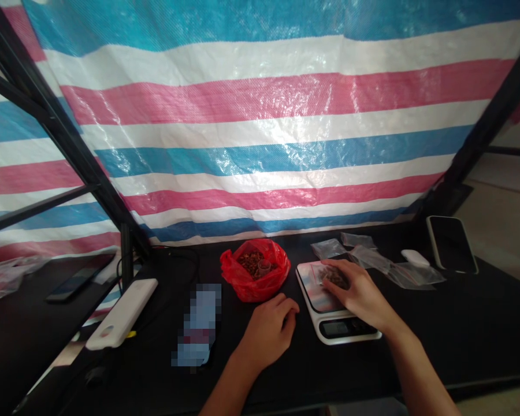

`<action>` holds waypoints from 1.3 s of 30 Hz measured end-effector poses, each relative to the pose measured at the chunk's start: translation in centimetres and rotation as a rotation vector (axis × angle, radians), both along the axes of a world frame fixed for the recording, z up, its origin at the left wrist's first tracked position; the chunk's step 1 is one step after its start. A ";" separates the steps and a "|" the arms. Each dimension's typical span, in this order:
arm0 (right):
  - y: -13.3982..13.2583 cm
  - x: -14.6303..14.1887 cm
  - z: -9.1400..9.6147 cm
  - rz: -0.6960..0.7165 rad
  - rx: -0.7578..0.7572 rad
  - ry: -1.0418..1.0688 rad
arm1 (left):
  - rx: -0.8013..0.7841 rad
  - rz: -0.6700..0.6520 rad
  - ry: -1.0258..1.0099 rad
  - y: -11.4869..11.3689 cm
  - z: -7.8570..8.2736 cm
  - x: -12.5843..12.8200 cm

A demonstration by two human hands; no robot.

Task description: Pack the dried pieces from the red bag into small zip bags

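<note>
My right hand (356,287) has its fingers closed round a small clear zip bag (334,277) of brown pellet-like bits. This bag lies on the shiny plate of a white kitchen scale (325,306), whose display is too dim to read. Just left of the scale, my left hand (272,326) rests on the black table with curled fingers and nothing visible in them. Beyond it stands an open red plastic bag (255,293) full of similar brown bits (250,263). A small clear cup (264,266) sits among them.
Several clear plastic bags (372,260) lie behind the scale, near a white rounded object (415,257) and a propped phone (453,244). On the left are a blurred-out blue item (201,323), a white power bank (123,312) and cables. Striped sheeting (277,138) hangs behind the table.
</note>
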State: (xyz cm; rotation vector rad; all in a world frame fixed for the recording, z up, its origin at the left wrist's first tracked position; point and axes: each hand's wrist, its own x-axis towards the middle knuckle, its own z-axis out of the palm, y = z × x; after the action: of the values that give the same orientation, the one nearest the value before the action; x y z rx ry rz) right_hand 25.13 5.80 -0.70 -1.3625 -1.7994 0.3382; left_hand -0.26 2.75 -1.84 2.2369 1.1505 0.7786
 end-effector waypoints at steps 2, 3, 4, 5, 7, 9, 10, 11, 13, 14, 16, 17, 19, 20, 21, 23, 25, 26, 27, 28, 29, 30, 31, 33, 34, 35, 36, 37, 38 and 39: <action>0.0 -1.3 0.4 0.001 0.043 0.085 | -0.045 0.043 -0.141 -0.1 0.3 0.2; -0.1 -2.3 0.6 0.001 0.073 0.134 | -0.068 0.074 -0.233 -0.2 0.4 0.4; -0.3 -3.5 0.9 0.001 0.105 0.180 | -0.085 0.113 -0.334 -0.3 0.5 0.6; -0.4 -4.8 1.1 0.016 0.126 0.207 | -0.095 0.153 -0.436 -0.3 0.7 0.8; -0.9 -7.4 1.5 0.060 0.149 0.231 | -0.100 0.236 -0.625 -0.3 0.9 1.2; -1.5 -9.7 1.7 0.113 0.133 0.239 | -0.104 0.314 -0.773 -0.1 1.1 1.4; -1.7 -10.6 1.7 0.148 0.110 0.244 | -0.113 0.354 -0.831 0.1 1.2 1.3; -1.9 -11.3 1.7 0.189 0.079 0.257 | -0.124 0.395 -0.874 0.3 1.4 1.1; -2.0 -12.1 1.6 0.264 -0.004 0.344 | -0.137 0.474 -0.911 0.7 1.6 0.4; -1.9 -12.3 1.5 0.282 -0.050 0.417 | -0.137 0.502 -0.907 0.9 1.8 0.0; -1.7 -12.4 1.2 0.271 -0.138 0.580 | -0.136 0.520 -0.883 1.0 2.0 -0.8; -1.5 -12.5 1.1 0.257 -0.179 0.649 | -0.140 0.507 -0.869 1.1 2.1 -1.1; -1.2 -12.5 0.9 0.247 -0.248 0.735 | -0.141 0.470 -0.843 1.0 2.2 -1.4; -1.1 -12.5 0.9 0.250 -0.277 0.760 | -0.134 0.458 -0.829 0.9 2.2 -1.4; -1.1 -12.5 1.0 0.252 -0.299 0.781 | -0.127 0.450 -0.818 0.8 2.2 -1.4; -1.1 -12.5 1.2 0.250 -0.328 0.813 | -0.114 0.446 -0.806 0.6 2.2 -1.2; -1.2 -12.4 1.5 0.256 -0.352 0.828 | -0.109 0.445 -0.803 0.5 2.2 -1.1; -1.3 -12.4 1.6 0.267 -0.366 0.825 | -0.103 0.447 -0.802 0.5 2.3 -1.1; -1.3 -12.4 1.6 0.276 -0.376 0.816 | -0.093 0.451 -0.800 0.5 2.3 -1.0; -1.4 -12.3 1.7 0.282 -0.381 0.804 | -0.085 0.457 -0.798 0.5 2.3 -1.1; -1.4 -12.3 1.7 0.283 -0.381 0.793 | -0.082 0.460 -0.794 0.6 2.4 -1.1; -1.4 -12.3 1.8 0.283 -0.376 0.781 | -0.080 0.460 -0.789 0.6 2.3 -1.1; -1.5 -12.3 1.8 0.284 -0.369 0.768 | -0.080 0.460 -0.782 0.6 2.3 -1.1; -1.5 -12.3 1.8 0.291 -0.354 0.728 | -0.081 0.459 -0.773 0.6 2.2 -1.2; -1.5 -12.3 1.8 0.292 -0.345 0.705 | -0.084 0.457 -0.772 0.6 2.1 -1.2; -1.5 -12.2 1.8 0.288 -0.335 0.688 | -0.087 0.456 -0.771 0.6 2.0 -1.2; -1.5 -12.2 1.8 0.281 -0.327 0.678 | -0.088 0.454 -0.769 0.6 1.9 -1.2; -1.5 -12.2 1.8 0.272 -0.321 0.674 | -0.089 0.452 -0.766 0.6 1.8 -1.2; -1.5 -12.2 1.7 0.265 -0.319 0.676 | -0.090 0.450 -0.763 0.6 1.7 -1.2; -1.5 -12.3 1.7 0.260 -0.320 0.679 | -0.091 0.448 -0.759 0.6 1.7 -1.1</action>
State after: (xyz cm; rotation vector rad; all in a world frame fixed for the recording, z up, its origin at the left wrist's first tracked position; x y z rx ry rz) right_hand 12.87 4.30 1.03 -1.0313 -1.3687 1.1224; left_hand -1.41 3.39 -0.16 1.3816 1.2404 1.5402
